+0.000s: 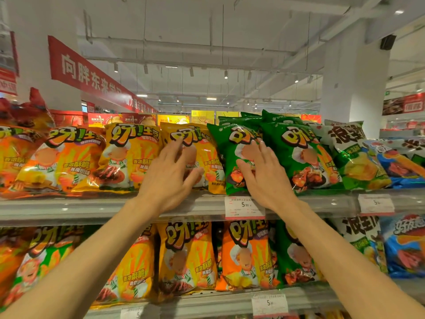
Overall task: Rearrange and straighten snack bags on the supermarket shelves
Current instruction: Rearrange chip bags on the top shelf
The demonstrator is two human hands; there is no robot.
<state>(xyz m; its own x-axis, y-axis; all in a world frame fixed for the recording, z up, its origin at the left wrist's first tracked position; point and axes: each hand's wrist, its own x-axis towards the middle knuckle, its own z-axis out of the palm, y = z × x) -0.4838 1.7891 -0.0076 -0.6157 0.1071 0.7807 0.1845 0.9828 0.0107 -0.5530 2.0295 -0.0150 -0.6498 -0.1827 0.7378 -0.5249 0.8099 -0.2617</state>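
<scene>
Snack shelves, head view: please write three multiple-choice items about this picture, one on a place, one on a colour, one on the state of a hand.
1. Where do the hands touch bags?
A. upper shelf
B. lower shelf
C. floor

2. What colour is the bag under the right hand?
A. blue
B. green
C. white

3. How is the left hand?
A. closed in a fist
B. pinching a price tag
C. open, fingers spread on a bag

Answers:
1 A: both hands reach above the upper shelf edge.
2 B: the right hand lies on the green bag.
3 C: the left hand rests with straight fingers on the yellow bag.
</scene>
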